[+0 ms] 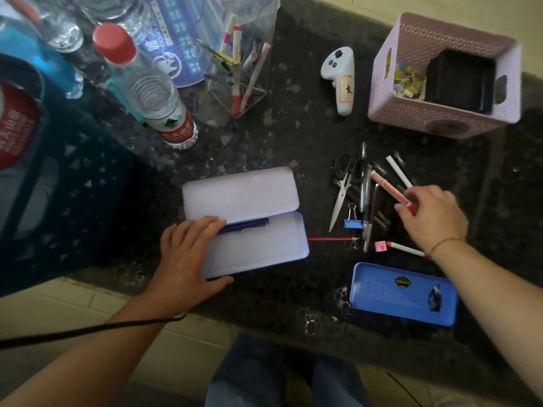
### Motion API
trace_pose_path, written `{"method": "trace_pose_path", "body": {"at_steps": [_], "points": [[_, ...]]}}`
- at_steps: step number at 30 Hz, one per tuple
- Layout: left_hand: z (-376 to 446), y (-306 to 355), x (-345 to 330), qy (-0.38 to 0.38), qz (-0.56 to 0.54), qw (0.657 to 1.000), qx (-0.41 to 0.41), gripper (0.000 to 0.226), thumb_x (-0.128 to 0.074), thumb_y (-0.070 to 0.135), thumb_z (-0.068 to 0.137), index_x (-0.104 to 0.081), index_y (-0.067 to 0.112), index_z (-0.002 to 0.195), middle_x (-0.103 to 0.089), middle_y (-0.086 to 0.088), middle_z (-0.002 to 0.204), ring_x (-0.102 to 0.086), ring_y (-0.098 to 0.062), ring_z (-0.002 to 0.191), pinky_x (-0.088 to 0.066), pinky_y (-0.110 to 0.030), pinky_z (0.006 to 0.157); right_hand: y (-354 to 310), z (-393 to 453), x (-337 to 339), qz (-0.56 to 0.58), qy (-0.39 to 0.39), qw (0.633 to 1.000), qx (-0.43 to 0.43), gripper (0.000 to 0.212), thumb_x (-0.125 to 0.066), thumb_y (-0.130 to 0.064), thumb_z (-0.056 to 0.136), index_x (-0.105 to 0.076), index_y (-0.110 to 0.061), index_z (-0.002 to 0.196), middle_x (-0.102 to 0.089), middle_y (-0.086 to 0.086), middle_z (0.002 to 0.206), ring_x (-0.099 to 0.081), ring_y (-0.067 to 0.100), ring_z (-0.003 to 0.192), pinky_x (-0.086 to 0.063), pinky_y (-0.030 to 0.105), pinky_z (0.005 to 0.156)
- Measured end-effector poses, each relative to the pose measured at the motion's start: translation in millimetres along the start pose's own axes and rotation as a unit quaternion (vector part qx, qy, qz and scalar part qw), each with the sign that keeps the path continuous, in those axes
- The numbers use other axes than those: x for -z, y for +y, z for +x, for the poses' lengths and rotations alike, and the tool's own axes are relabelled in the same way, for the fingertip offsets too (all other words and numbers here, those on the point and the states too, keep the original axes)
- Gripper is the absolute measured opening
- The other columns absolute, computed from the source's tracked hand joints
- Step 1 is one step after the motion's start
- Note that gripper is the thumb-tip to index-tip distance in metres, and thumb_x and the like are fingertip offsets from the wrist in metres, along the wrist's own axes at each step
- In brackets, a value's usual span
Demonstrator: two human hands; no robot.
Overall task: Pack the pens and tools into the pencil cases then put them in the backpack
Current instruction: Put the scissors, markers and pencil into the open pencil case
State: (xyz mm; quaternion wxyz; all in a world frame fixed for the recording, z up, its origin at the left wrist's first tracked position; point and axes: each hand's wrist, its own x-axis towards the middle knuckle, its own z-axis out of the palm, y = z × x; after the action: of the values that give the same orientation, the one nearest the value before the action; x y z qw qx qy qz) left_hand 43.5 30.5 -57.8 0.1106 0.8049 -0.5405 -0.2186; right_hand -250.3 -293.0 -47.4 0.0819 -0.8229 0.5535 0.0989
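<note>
An open pale lilac tin pencil case (264,245) lies in the middle of the dark counter, lid up, with a dark purple pen (246,227) inside. My left hand (188,254) rests flat on the case's left end. My right hand (432,215) grips a red-and-white marker (388,188) above a pile of pens and tools. In that pile are scissors (340,195), a blue binder clip (352,223), a red pencil (332,239) and a pen with a pink cube cap (396,246). A blue pencil case (402,293) lies closed near the front edge.
A lilac perforated basket (411,113) holding a black box stands at the back right. A white controller (339,77), a clear pen holder (238,69) and water bottles (150,86) stand at the back. A dark blue crate (67,186) fills the left.
</note>
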Motion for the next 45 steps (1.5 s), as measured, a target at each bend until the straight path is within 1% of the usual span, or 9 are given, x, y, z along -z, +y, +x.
{"method": "trace_pose_path", "body": {"at_steps": [4,9,12,15,18,27,36,41,45], "points": [[-5.2,2.1,1.8,0.011,0.003,1.000,0.000,0.104,-0.077,0.060,0.055,-0.035,0.024,0.143,-0.034,-0.006,0.145,-0.032,-0.031,0.130,-0.020,-0.048,0.110,-1.7,10.3,4.7,-0.092,-0.006,0.996,0.007,0.023,-0.062,-0.036,0.087,-0.067,-0.018,0.100,-0.058,0.011,0.108,-0.047,0.034,0.102,-0.047,0.041,0.076],[-10.2,0.1,-0.2,0.050,-0.019,0.999,-0.003,0.101,-0.076,0.059,0.059,-0.034,0.021,0.142,-0.033,-0.007,0.144,-0.034,-0.031,0.131,-0.027,-0.051,0.110,0.8,-22.3,18.8,0.002,0.091,0.995,-0.036,0.019,-0.059,-0.025,0.090,-0.063,-0.011,0.103,-0.058,0.016,0.106,-0.048,0.038,0.096,-0.045,0.045,0.075],[-14.0,3.3,-7.3,0.098,-0.054,0.994,-0.002,0.107,-0.078,0.058,0.060,-0.028,0.013,0.143,-0.032,-0.010,0.144,-0.034,-0.031,0.132,-0.026,-0.048,0.111,-47.3,-43.0,23.3,0.067,0.111,0.979,0.157,0.017,-0.054,-0.025,0.092,-0.061,-0.013,0.101,-0.062,0.010,0.097,-0.052,0.030,0.090,-0.045,0.043,0.074],[-15.9,5.6,-12.2,0.115,-0.062,0.991,-0.016,0.109,-0.080,0.057,0.061,-0.026,0.011,0.143,-0.033,-0.011,0.144,-0.036,-0.031,0.132,-0.026,-0.046,0.112,-118.3,-63.1,10.5,0.077,0.025,0.903,0.422,0.016,-0.056,-0.028,0.089,-0.064,-0.016,0.097,-0.064,0.002,0.092,-0.057,0.023,0.083,-0.046,0.040,0.068],[-16.1,7.6,-11.4,0.095,-0.039,0.994,-0.025,0.096,-0.078,0.056,0.063,-0.036,0.017,0.139,-0.041,-0.005,0.138,-0.041,-0.028,0.126,-0.029,-0.045,0.106,-163.3,-81.7,-14.3,0.079,-0.024,0.868,0.490,0.013,-0.067,-0.022,0.084,-0.066,-0.018,0.096,-0.065,0.001,0.088,-0.058,0.022,0.079,-0.048,0.039,0.064],[-12.2,8.3,-21.9,0.056,0.008,0.997,-0.058,0.032,-0.072,0.045,0.074,-0.068,0.028,0.102,-0.064,0.009,0.106,-0.046,-0.019,0.110,-0.026,-0.046,0.099,-178.2,-107.4,-46.5,0.116,-0.109,0.897,0.413,0.022,-0.067,-0.009,0.079,-0.068,-0.018,0.100,-0.063,0.002,0.095,-0.056,0.025,0.089,-0.049,0.038,0.073],[-7.9,12.3,-21.2,0.038,0.005,0.998,-0.041,0.039,-0.078,0.043,0.069,-0.065,0.029,0.103,-0.062,0.007,0.109,-0.047,-0.021,0.109,-0.029,-0.047,0.097,-151.6,-112.8,-30.2,0.186,-0.073,0.902,0.384,0.029,-0.057,-0.019,0.089,-0.062,-0.015,0.118,-0.064,-0.001,0.111,-0.053,0.019,0.108,-0.044,0.032,0.095],[-4.2,13.2,-17.4,0.026,0.010,0.998,-0.054,0.044,-0.080,0.043,0.069,-0.065,0.029,0.108,-0.061,0.006,0.113,-0.047,-0.022,0.111,-0.027,-0.046,0.096,-85.4,-85.0,-18.5,0.237,0.047,0.953,0.184,0.020,-0.057,-0.017,0.088,-0.068,-0.013,0.104,-0.067,0.002,0.098,-0.055,0.017,0.096,-0.042,0.025,0.086],[-3.3,14.2,-17.8,0.030,0.019,0.998,-0.059,0.028,-0.072,0.044,0.072,-0.070,0.032,0.097,-0.062,0.004,0.112,-0.047,-0.026,0.111,-0.027,-0.050,0.095,-33.4,-61.0,-12.2,0.195,0.021,0.980,0.025,0.018,-0.060,-0.018,0.089,-0.067,-0.015,0.105,-0.065,0.002,0.101,-0.053,0.022,0.098,-0.045,0.034,0.084]]}}
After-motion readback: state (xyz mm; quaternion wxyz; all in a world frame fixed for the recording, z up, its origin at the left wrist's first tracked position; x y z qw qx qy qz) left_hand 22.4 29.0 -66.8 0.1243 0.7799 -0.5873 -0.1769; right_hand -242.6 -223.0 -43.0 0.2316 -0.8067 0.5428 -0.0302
